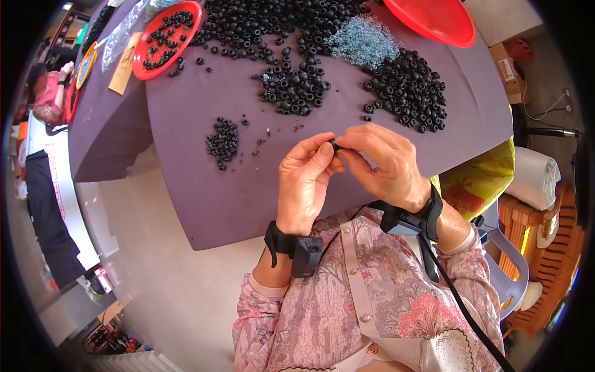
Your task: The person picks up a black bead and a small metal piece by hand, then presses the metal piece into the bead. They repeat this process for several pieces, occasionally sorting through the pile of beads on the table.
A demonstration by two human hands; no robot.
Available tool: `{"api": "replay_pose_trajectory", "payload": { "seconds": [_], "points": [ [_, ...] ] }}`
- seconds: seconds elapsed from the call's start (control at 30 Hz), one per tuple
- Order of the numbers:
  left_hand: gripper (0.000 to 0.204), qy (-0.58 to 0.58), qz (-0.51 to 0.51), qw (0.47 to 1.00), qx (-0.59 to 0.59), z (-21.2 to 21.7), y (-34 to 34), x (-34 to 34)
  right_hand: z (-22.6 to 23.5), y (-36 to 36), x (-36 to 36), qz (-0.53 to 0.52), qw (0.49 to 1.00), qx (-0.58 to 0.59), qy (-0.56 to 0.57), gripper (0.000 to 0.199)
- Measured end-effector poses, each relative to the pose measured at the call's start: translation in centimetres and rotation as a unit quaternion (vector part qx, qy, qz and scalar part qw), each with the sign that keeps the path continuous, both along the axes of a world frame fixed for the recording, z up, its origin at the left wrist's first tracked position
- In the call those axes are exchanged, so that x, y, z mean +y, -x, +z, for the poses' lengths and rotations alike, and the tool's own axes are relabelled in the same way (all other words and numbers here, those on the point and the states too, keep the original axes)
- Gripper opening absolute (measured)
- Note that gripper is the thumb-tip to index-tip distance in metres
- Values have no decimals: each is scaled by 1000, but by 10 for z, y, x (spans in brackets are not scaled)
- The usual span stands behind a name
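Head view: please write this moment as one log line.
left grip: pinching black piece | right grip: pinching same piece | purple cloth: small black pile, bluish pile

Smooth, matt purple cloth seems to cover the surface (235,208). On it, the black pieces (409,90) look like hard plastic with a dull sheen, and the pale blue pieces (362,42) glassy and translucent. At its far right, the red dish (434,23) is glossy plastic. Right of the surface, the slatted seat (561,235) is smooth, varnished-looking wood; left of it, the floor (158,248) shines softly.
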State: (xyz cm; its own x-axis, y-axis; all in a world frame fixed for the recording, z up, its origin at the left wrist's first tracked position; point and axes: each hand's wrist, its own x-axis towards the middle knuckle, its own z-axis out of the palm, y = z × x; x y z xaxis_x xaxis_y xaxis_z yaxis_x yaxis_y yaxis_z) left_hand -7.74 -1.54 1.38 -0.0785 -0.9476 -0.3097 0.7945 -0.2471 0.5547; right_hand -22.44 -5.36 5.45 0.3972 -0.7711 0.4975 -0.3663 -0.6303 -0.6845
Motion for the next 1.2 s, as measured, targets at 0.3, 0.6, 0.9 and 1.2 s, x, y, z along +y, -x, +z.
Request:
{"api": "replay_pose_trajectory", "payload": {
  "seconds": [0.3, 0.6, 0.9, 1.2],
  "points": [
    [17, -20, -17, 1000, 13, -2, -2, 3, 5, 9, -4, 35, 986, -19, -163, 17],
    [16, -9, -40, 999, -27, -10, -1, 8, 1, 14, -10, 67, 977, 2, -203, 16],
    [17, -19, -54, 997, 58, -13, -2, 6, -6, 11, -5, 44, 987, -36, -150, 16],
    [19, 9, -34, 998, -50, 3, 1, 3, 0, 18, -7, 49, 981, -35, -184, 17]
  ]
}}
